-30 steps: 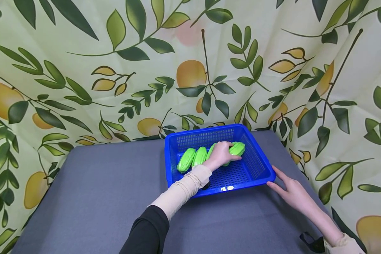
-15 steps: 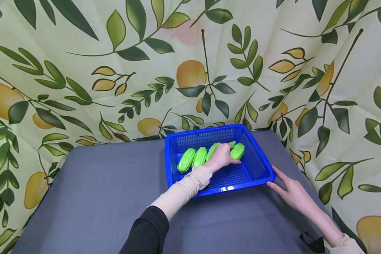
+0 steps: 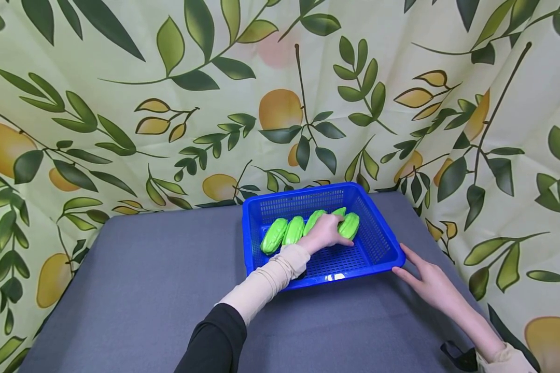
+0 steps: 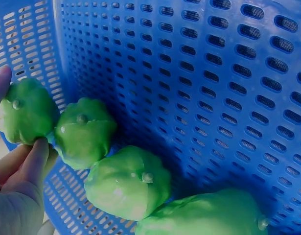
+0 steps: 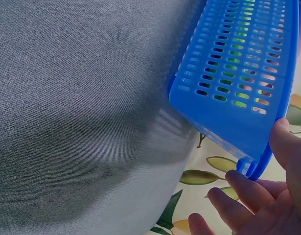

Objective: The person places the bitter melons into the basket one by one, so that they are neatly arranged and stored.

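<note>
Several ribbed green gourds lie side by side in a row inside a blue perforated plastic basket (image 3: 373, 263). My left hand (image 3: 324, 231) reaches in and holds the rightmost gourd (image 3: 349, 226) between thumb and fingers. In the left wrist view this gourd (image 4: 27, 111) touches or nearly touches its neighbour (image 4: 85, 132). Part of the row is hidden under the hand, while the leftmost gourd (image 3: 274, 236) shows whole. At the basket's near right corner, my right hand (image 3: 427, 282) pinches the rim, thumb on top and a finger (image 5: 248, 188) beneath.
The basket stands on a grey cloth-covered table (image 3: 168, 280), towards its back right. Behind and beside the table hangs a curtain (image 3: 242, 103) printed with leaves and fruit. A black strap (image 3: 459, 356) lies by the right wrist.
The rightmost gourd has turned and come down a little towards the near side, with my left hand following. Another gourd's tip now shows behind the fingers. The right hand and basket stay put.
</note>
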Action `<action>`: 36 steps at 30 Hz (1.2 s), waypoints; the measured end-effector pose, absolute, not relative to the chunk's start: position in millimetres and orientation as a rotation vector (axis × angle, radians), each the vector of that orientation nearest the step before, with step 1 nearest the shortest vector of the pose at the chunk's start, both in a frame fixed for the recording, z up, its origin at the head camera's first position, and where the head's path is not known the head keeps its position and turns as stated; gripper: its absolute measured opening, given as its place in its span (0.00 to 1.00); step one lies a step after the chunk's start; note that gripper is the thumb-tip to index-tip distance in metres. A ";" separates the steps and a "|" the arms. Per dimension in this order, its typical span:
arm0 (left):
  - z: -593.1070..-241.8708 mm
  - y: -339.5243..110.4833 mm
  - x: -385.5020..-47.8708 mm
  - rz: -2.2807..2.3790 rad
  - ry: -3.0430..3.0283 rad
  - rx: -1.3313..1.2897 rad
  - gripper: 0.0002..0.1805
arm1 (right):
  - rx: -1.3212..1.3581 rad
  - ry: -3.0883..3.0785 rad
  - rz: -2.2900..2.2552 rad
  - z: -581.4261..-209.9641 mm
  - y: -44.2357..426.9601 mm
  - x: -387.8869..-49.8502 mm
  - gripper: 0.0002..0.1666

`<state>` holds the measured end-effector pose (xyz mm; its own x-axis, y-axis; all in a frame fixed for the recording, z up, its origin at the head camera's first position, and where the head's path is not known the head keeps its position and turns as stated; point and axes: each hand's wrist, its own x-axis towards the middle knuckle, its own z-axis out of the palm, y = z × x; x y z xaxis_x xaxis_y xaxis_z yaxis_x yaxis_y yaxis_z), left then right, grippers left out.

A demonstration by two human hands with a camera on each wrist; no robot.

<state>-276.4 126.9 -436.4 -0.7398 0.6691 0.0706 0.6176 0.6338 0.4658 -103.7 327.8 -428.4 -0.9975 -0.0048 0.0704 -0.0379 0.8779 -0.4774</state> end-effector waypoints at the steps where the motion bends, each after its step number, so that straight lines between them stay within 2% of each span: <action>1: -436.7 127.0 -276.2 0.718 2.738 1.087 0.28 | 0.035 -2.980 0.757 -428.4 327.8 -103.7 0.41; 12: -435.0 125.9 -274.6 0.625 2.745 1.167 0.24 | 0.041 -2.974 0.752 -428.4 328.1 -103.6 0.41; 26: -427.9 121.2 -277.1 0.673 2.739 1.088 0.35 | 0.053 -2.969 0.746 -427.9 327.0 -104.4 0.41; 36: -406.7 110.5 -272.8 1.033 2.566 0.972 0.40 | 0.055 -2.968 0.753 -427.4 327.5 -104.1 0.41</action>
<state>-272.8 110.5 -406.7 -0.7605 0.6475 0.0484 0.5005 0.5371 0.6790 -104.1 327.5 -427.4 -0.9962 -0.0154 0.0859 -0.0545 0.8787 -0.4743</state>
